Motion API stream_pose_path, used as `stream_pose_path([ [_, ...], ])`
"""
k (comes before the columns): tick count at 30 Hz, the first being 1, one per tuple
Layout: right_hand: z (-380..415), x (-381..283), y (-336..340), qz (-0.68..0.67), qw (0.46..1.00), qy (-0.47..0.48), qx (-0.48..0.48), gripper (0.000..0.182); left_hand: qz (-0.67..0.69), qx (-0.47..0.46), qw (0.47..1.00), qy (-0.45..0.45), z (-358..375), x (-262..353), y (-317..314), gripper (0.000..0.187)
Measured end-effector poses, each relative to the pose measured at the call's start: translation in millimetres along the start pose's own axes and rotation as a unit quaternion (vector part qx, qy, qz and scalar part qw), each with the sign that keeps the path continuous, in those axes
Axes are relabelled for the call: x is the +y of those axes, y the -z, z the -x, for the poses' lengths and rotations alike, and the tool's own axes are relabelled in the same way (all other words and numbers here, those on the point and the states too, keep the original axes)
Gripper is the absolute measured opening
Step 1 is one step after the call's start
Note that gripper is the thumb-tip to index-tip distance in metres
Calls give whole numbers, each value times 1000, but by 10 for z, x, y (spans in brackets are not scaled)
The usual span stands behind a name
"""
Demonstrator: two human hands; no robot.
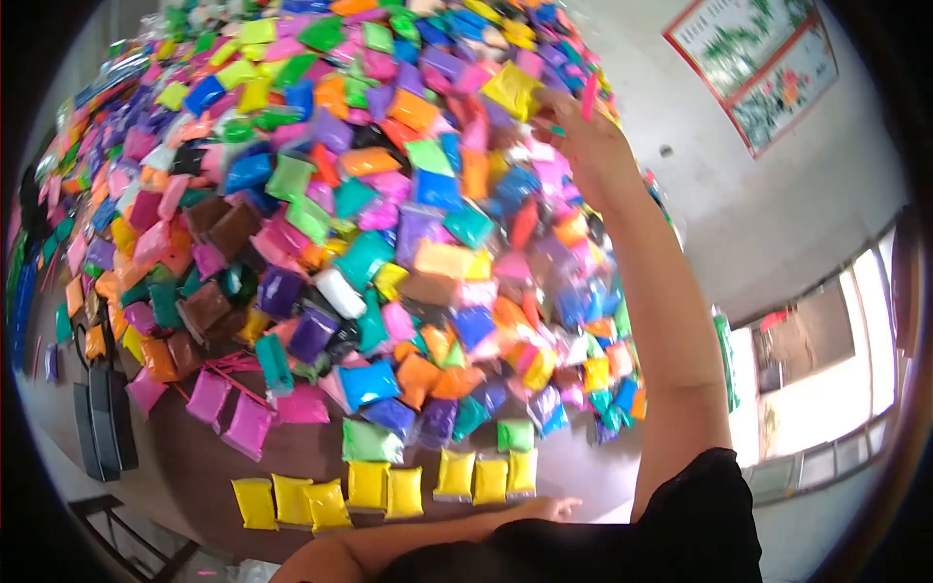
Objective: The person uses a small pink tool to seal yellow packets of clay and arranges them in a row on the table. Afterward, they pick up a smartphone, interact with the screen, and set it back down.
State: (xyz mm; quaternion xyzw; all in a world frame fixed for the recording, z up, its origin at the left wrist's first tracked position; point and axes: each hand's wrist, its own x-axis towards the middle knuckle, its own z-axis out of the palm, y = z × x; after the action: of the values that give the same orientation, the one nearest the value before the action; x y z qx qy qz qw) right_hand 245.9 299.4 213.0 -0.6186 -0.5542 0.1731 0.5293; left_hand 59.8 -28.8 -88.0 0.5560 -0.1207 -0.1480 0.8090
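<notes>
At the upper part of the heap, my right hand [595, 146] reaches out with its fingers closed on the edge of a yellow packet [511, 91]. A narrow pink strip [589, 96] stands up beside these fingers. My left hand [550, 509] rests low over the table's near edge, fingers stretched to the right and nothing in them. Close to it is a row of small yellow packets [491, 477], set in groups; the left forearm runs just below them. Behind the row lie a light green packet [371, 441] and a smaller green one [515, 435].
A big heap of small packets in many colours [389, 223] covers most of the brown table [194, 476]. Black cases [102, 423] stand at the left edge. A stool [146, 539] is at the lower left. Framed pictures [753, 68] hang on the wall, near a bright window [807, 340].
</notes>
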Motion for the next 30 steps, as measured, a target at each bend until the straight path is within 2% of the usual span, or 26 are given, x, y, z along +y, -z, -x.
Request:
stream_pose_path([
  [1, 313, 31, 178, -121, 992, -10, -27, 40, -47, 25, 998, -21, 27, -42, -59, 59],
  [2, 671, 54, 324, -117, 993, -31, 0, 40, -144, 61, 987, 41, 239, 483, -47, 55],
  [3, 1050, 64, 456, -147, 986, -81, -15, 39, -128, 69, 989, 20, 241, 421, -50, 50],
  [4, 1441, 70, 568, -182, 975, -126, -27, 39, 43, 110, 990, -82, 173, 57, -154, 43],
  [5, 1845, 99, 658, -200, 965, -169, -4, 38, 105, 87, 990, -22, 296, 405, -101, 43],
  [6, 2268, 135, 722, -220, 952, -211, 19, 38, 135, 95, 984, -62, 179, 104, -115, 45],
  [7, 2682, 159, 766, -228, 941, -243, 57, 38, 425, 1, 901, -83, 189, 139, -37, 46],
  [8, 3084, 160, 792, -237, 927, -274, 93, 38, 313, 86, 946, 9, 260, 368, -14, 45],
  [9, 3446, 138, 754, -228, 914, -294, 164, 34, 363, 115, 925, 12, 220, 258, 11, 47],
  [10, 3815, 167, 764, -232, 904, -305, 191, 34, 408, 140, 901, 35, 295, 501, 27, 49],
  [11, 4161, 237, 781, -269, 892, -295, 213, 31, 388, 166, 899, 117, 277, 685, 87, 55],
  [12, 4449, 255, 774, -306, 879, -282, 232, 28, 412, 144, 898, 45, 329, 517, 107, 62],
  [13, 4641, 165, 697, -335, 866, -272, 252, 25, 415, 183, 891, -13, 354, 759, 8, 68],
  [14, 4847, 156, 644, -341, 856, -278, 273, 25, 409, 181, 895, 0, 370, 764, 3, 71],
  [16, 5117, 163, 581, -321, 856, -313, 256, 25, 386, 143, 911, 13, 422, 851, -41, 56],
  [17, 5160, 162, 493, -292, 854, -323, 284, 26, 385, 141, 912, 26, 434, 822, -79, 56],
  [19, 5269, 183, 474, -304, 840, -354, 277, 28, 138, 162, 977, 26, 464, 766, -135, 42],
  [20, 5285, 199, 468, -310, 831, -383, 259, 29, 135, 163, 977, 31, 471, 762, -146, 42],
  [21, 5190, 191, 381, -284, 808, -389, 338, 32, 153, 190, 970, 20, 487, 764, -157, 39],
  [22, 5239, 232, 396, -290, 806, -390, 338, 32, 171, 219, 961, 7, 496, 768, -166, 37],
  [24, 5310, 292, 440, -326, 810, -383, 299, 32, 152, 243, 958, -1, 507, 770, -177, 36],
  [26, 5323, 211, 404, -300, 803, -418, 300, 28, 74, 270, 960, -27, 516, 776, -188, 36],
  [28, 5342, 148, 399, -246, 854, -410, 202, 25, 71, 275, 959, -16, 511, 786, -201, 35],
  [30, 5299, 148, 389, -255, 847, -415, 213, 22, 29, 252, 967, 1, 523, 783, -179, 35],
])
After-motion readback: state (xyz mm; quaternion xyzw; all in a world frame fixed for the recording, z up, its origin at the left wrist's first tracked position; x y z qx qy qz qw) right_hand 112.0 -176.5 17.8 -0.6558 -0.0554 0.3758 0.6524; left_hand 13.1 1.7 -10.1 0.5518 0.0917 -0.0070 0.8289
